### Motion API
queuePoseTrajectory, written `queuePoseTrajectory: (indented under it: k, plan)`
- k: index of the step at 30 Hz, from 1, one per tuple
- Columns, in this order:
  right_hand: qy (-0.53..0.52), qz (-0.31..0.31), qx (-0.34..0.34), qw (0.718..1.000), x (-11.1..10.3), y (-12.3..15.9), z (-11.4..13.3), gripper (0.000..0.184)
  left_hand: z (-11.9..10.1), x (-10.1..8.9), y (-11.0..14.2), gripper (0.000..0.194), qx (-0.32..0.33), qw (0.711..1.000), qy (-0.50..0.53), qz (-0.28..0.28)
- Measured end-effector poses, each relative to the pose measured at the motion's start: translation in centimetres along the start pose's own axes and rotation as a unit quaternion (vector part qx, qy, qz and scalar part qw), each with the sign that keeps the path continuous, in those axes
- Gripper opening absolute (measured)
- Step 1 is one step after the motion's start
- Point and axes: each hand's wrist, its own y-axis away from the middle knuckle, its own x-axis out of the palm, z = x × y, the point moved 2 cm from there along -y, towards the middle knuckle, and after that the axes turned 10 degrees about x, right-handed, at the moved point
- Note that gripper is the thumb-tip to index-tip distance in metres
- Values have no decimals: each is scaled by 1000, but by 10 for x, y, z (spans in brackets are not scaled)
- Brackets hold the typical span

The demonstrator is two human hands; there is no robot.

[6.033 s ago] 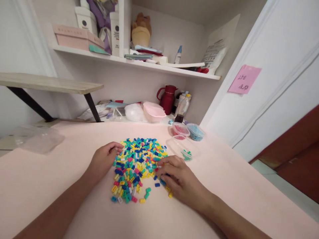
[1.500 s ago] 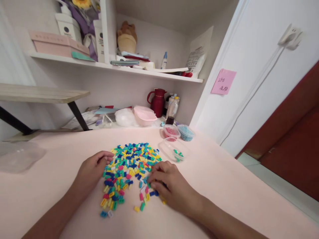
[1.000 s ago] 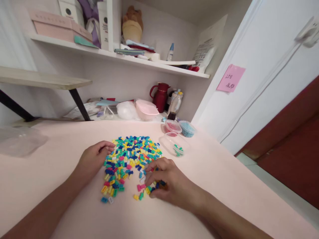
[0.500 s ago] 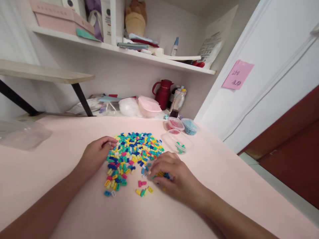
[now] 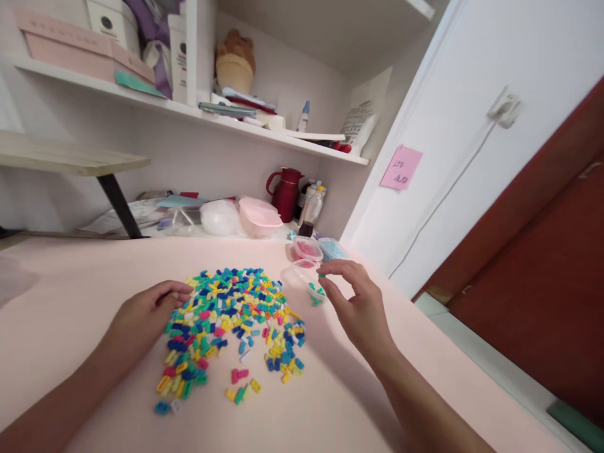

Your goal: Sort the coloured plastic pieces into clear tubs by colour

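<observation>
Small coloured plastic bricks point(image 5: 231, 296) lie in a wide heap on the pale pink table point(image 5: 264, 428). My right hand point(image 5: 358, 302) is raised past the heap's right side, thumb and forefinger pinching a small green brick point(image 5: 321, 275). Just left of those fingertips sits a clear plastic tub point(image 5: 297, 275) with several green bricks point(image 5: 315, 290) in it. My left hand point(image 5: 146, 311) rests at the heap's left edge with its fingers curled together; whether anything is inside them is hidden.
Behind the clear tub stand a tub of red pieces point(image 5: 306, 250) and a tub of light blue pieces point(image 5: 332, 250). A pink lidded box point(image 5: 259, 217), a dark red jug point(image 5: 285, 195) and a bottle point(image 5: 311, 214) stand at the back, below a white shelf point(image 5: 184, 112).
My right hand has lifted from the right part of the heap and moved up and right to the clear tub, a green brick now in its fingertips. The view has turned right.
</observation>
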Motion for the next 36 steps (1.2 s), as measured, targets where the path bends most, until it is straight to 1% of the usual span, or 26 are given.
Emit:
queuePoseTrajectory:
  k: [2,4,6,7,8,10,13,15,17,19,22,23,26,27,31,36]
  plan:
    - [9,-31,21,999,-5,-6,-7,16,3,0,-2,29,1,1000,-6,0]
    - [1,-43,34,998,-5,-7,-11,19,5,0,-3,28,8,1000,-6,-1]
    - [-23,-31,34,999,-1,-3,-9,19,4,0,-2,27,9,1000,-3,-1]
    - [-39,-12,31,999,2,0,-6,18,3,0,-2,28,8,1000,0,-2]
    - [-56,18,24,998,7,6,-2,17,1,0,-1,28,6,1000,2,-4]
    - [-81,102,-5,991,19,19,10,18,-4,0,2,28,1,1000,8,-10]
    - [-92,244,-86,962,36,43,32,20,-9,1,4,27,3,1000,16,-24]
    - [-84,306,-130,939,44,57,42,20,-10,2,5,28,11,999,21,-23]
    - [-68,342,-148,925,50,65,45,20,-9,3,6,29,19,999,29,-22]
    - [-53,355,-151,921,54,68,44,20,-8,3,6,29,19,999,35,-21]
    - [-34,357,-150,921,60,69,39,16,-8,4,7,28,13,999,38,-18]
    - [-30,359,-147,921,61,69,38,18,-8,4,7,27,11,999,38,-17]
    - [-23,364,-141,920,63,70,37,31,-8,5,8,27,8,999,40,-16]
    - [-21,363,-143,920,63,70,38,31,-8,5,8,27,7,999,41,-16]
    - [-12,365,-149,919,62,70,43,7,-8,5,7,27,13,999,43,-14]
    - [-48,371,-121,919,61,68,43,8,-10,4,7,28,10,999,37,-15]
